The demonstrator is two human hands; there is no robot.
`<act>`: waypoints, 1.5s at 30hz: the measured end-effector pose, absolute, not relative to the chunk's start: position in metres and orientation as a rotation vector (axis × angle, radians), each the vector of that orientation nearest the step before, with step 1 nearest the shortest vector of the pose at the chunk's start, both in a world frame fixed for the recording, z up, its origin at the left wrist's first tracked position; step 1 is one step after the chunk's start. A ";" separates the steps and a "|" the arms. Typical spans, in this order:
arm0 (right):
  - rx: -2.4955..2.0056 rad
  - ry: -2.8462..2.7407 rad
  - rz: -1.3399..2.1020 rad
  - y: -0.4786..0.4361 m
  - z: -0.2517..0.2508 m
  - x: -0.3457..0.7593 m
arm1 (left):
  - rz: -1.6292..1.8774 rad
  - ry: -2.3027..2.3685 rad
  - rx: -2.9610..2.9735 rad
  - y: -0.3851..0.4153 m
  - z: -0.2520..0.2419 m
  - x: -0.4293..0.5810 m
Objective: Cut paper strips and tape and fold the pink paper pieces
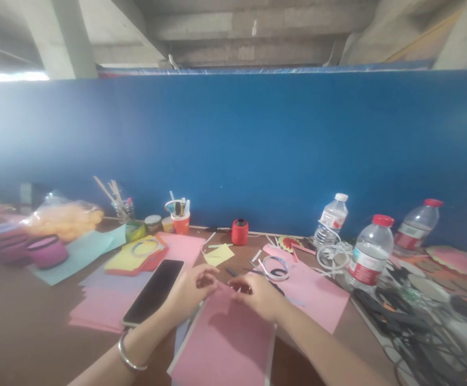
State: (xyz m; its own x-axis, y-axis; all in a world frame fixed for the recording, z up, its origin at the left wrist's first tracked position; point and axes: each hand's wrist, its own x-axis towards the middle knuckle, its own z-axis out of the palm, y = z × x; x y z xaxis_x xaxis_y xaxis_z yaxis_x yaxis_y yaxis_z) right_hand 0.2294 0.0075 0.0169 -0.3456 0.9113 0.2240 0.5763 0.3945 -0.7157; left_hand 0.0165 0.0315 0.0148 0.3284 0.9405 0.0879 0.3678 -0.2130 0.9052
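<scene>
My left hand (191, 292) and my right hand (260, 296) meet over the far edge of a pink paper sheet (225, 343) lying on the brown table (24, 327). Both hands have their fingers curled and pinched at the sheet's top edge. A silver bangle (129, 358) circles my left wrist. A black phone (154, 292) lies face up just left of my left hand, on a stack of pink sheets (97, 308). Scissors (253, 273) lie partly hidden behind my right hand.
A red thread spool (240, 232), a yellow paper scrap (218, 254), a tape ring (276, 266), an orange cup of tools (181, 219) and small jars stand further back. Three water bottles (368, 252) stand at the right above tangled cables (414, 327). A blue partition (257, 150) closes the back.
</scene>
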 end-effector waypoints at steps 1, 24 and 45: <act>-1.263 -2.034 0.741 0.005 0.016 0.224 | 0.874 1.169 1.756 0.030 0.014 0.018; -1.387 -1.589 0.857 0.032 0.011 0.264 | 1.011 1.168 1.391 0.035 0.014 0.007; -1.273 -1.776 0.671 -0.012 0.029 0.208 | 0.999 1.047 1.299 -0.002 0.020 0.035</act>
State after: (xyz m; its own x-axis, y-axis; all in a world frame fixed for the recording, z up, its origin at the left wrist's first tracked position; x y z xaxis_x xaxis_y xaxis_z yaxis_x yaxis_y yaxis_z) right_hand 0.2081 -0.0119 0.0292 -0.1419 0.9381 0.3158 0.4944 0.3436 -0.7984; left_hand 0.0354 -0.0022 0.0204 0.2441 0.9692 -0.0329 0.0128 0.0307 0.9994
